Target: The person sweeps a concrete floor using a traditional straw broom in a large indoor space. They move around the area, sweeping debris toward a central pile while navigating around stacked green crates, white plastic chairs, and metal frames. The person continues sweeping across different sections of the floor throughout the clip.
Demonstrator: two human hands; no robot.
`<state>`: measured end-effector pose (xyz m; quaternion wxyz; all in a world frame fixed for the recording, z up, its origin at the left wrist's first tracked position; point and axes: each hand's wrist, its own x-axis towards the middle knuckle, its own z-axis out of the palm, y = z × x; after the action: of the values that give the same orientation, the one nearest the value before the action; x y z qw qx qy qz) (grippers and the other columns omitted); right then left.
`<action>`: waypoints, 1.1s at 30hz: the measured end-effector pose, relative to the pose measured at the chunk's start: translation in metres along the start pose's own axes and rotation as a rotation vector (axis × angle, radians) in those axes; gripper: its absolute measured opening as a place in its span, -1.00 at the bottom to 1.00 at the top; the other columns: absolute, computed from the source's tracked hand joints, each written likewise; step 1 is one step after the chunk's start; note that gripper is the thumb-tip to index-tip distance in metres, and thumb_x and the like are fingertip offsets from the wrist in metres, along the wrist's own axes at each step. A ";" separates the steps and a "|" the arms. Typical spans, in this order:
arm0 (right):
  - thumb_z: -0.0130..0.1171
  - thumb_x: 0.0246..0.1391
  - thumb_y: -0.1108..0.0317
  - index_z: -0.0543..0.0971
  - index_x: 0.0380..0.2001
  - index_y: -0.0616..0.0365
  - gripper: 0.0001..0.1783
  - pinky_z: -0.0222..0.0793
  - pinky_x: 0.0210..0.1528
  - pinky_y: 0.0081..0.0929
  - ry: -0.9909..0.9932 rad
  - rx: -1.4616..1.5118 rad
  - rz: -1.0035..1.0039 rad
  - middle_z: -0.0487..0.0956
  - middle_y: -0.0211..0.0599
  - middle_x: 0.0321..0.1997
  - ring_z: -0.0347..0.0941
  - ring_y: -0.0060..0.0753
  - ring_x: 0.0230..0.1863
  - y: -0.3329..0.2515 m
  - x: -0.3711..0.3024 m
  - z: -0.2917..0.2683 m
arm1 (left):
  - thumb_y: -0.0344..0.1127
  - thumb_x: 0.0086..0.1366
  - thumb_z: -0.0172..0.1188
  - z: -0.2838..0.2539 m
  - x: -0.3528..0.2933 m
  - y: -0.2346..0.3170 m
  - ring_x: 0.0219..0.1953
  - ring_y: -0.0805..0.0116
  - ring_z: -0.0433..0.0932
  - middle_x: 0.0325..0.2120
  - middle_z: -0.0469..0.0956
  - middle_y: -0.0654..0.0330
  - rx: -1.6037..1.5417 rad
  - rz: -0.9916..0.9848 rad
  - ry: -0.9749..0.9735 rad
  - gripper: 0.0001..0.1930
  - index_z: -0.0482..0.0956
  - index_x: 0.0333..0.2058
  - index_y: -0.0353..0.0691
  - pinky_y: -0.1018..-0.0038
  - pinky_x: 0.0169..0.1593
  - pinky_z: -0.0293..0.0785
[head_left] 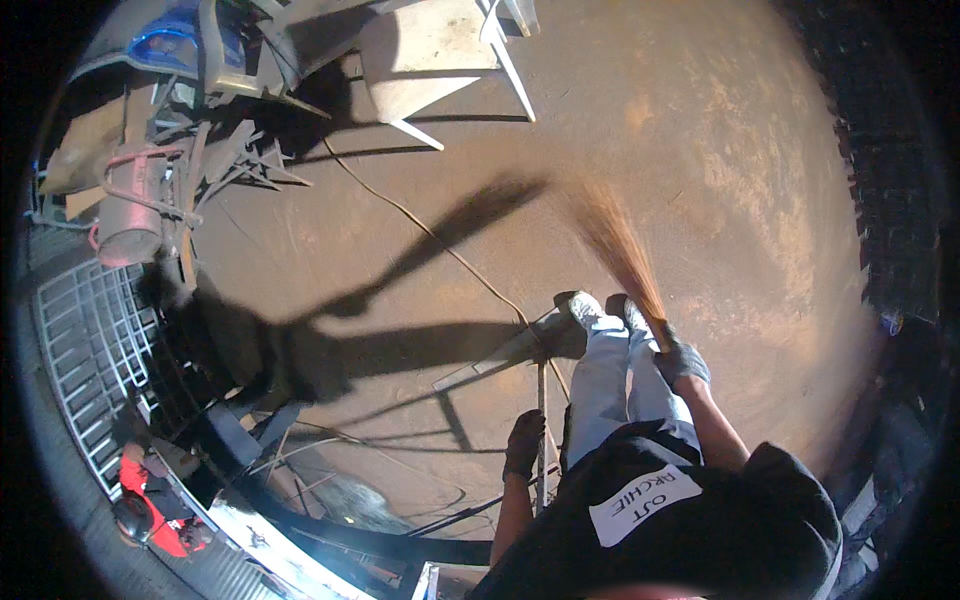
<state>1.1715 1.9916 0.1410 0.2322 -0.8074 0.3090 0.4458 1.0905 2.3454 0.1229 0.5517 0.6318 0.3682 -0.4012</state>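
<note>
My right hand (682, 362), in a dark glove, is closed around the bound end of a stick broom (622, 245). The broom's brown bristles fan out over the dusty brown floor, ahead of my shoes; their tips look blurred. Lower and to the left, my left hand (525, 443), also gloved, is closed at a thin upright pole (542, 390). Its fingers are partly hidden against the pole. Near the pole's far end lies a long, flat greyish bar (475, 373), and I cannot tell whether the two are joined.
A thin cable (425, 228) crosses the floor toward my feet. A dusty white chair (430, 50) stands at the far side. Piled at left are a pink metal container (130, 215), wood scraps and a blue basin (180, 42). A person in red (150, 510) is beyond a metal railing (95, 350).
</note>
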 end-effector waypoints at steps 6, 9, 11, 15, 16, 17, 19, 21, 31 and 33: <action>0.08 0.04 0.05 0.58 -0.12 -0.10 -0.64 0.47 -0.21 -0.15 -0.016 0.003 -0.330 0.64 -0.14 -0.29 0.57 -0.02 -0.21 -0.152 0.121 0.030 | -0.18 0.29 0.11 0.005 -0.006 -0.007 -0.10 0.35 0.52 -0.14 0.54 0.16 0.038 -0.051 0.027 -0.61 0.45 0.02 -0.24 0.45 -0.03 0.44; 0.02 0.11 0.11 0.55 -0.06 -0.10 -0.65 0.48 -0.15 -0.15 0.030 -0.124 -0.311 0.63 -0.15 -0.21 0.57 -0.06 -0.15 -0.202 0.193 0.039 | -0.19 0.31 0.07 0.004 -0.028 -0.015 -0.07 0.34 0.51 -0.09 0.52 0.13 -0.087 0.009 0.080 -0.61 0.43 0.04 -0.27 0.43 0.00 0.43; -0.01 0.15 0.15 0.53 -0.03 -0.09 -0.66 0.48 -0.11 -0.14 0.054 -0.160 -0.171 0.62 -0.13 -0.17 0.56 -0.08 -0.11 -0.218 0.229 0.040 | -0.22 0.31 0.06 0.006 -0.045 -0.022 -0.07 0.36 0.50 -0.09 0.51 0.11 -0.092 -0.023 0.156 -0.61 0.42 0.04 -0.31 0.45 -0.01 0.44; -0.16 0.21 0.07 0.53 -0.03 0.00 -0.58 0.42 -0.10 -0.19 0.041 0.170 0.019 0.57 -0.07 -0.05 0.52 -0.07 -0.03 -0.114 0.252 0.011 | -0.26 0.29 0.08 0.015 -0.071 -0.045 -0.09 0.36 0.51 -0.11 0.51 0.12 -0.112 -0.084 0.205 -0.62 0.42 0.03 -0.30 0.46 -0.02 0.45; -0.17 0.20 0.02 0.52 -0.04 0.04 -0.54 0.41 -0.10 -0.16 0.082 0.148 0.043 0.57 -0.06 -0.06 0.52 -0.05 -0.03 -0.079 0.245 0.003 | -0.27 0.28 0.09 0.021 -0.070 -0.051 -0.09 0.36 0.52 -0.11 0.51 0.12 -0.140 -0.085 0.197 -0.63 0.42 0.03 -0.30 0.46 -0.03 0.46; -0.18 0.18 -0.03 0.51 -0.04 0.07 -0.50 0.39 -0.09 -0.13 0.136 0.136 0.063 0.57 -0.04 -0.06 0.51 -0.03 -0.02 -0.045 0.237 -0.007 | -0.28 0.28 0.09 0.026 -0.070 -0.057 -0.09 0.37 0.52 -0.11 0.51 0.13 0.011 -0.003 0.175 -0.64 0.42 0.02 -0.29 0.45 -0.03 0.46; -0.17 0.17 0.03 0.46 0.05 -0.11 -0.55 0.38 -0.04 -0.07 0.083 0.021 0.099 0.56 -0.04 -0.06 0.48 0.04 0.00 0.023 0.207 -0.030 | -0.32 0.27 0.09 0.040 -0.065 -0.063 -0.10 0.37 0.52 -0.11 0.50 0.13 0.063 0.015 0.149 -0.66 0.43 0.00 -0.27 0.43 -0.05 0.48; -0.14 0.17 0.04 0.43 0.08 -0.20 -0.57 0.40 -0.11 -0.06 0.046 -0.011 0.256 0.59 0.03 -0.17 0.53 0.03 -0.09 0.073 0.172 -0.046 | -0.34 0.27 0.09 0.056 -0.061 -0.061 -0.10 0.37 0.53 -0.10 0.49 0.13 -0.221 -0.111 0.171 -0.68 0.44 -0.01 -0.26 0.42 -0.06 0.49; -0.07 0.09 -0.02 0.22 0.22 -0.38 -0.42 0.34 -0.10 -0.02 -0.027 0.197 0.100 0.55 0.17 -0.17 0.49 0.16 -0.07 0.087 0.084 -0.116 | -0.26 0.27 0.13 0.146 -0.022 0.047 -0.10 0.39 0.52 -0.16 0.53 0.19 -0.083 0.037 0.003 -0.63 0.40 0.03 -0.20 0.45 -0.03 0.46; -0.13 0.15 -0.05 0.24 0.21 -0.39 -0.47 0.33 -0.06 -0.01 0.021 0.232 -0.027 0.54 0.13 -0.12 0.46 0.17 -0.04 0.046 0.122 -0.128 | -0.26 0.28 0.11 0.159 -0.022 0.057 -0.10 0.39 0.51 -0.15 0.52 0.17 -0.095 0.009 0.015 -0.63 0.41 0.03 -0.24 0.45 -0.03 0.45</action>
<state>1.2636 1.8403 0.0944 0.3266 -0.7838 0.3501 0.3956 1.1172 2.1804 0.1545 0.5802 0.6094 0.3882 -0.3760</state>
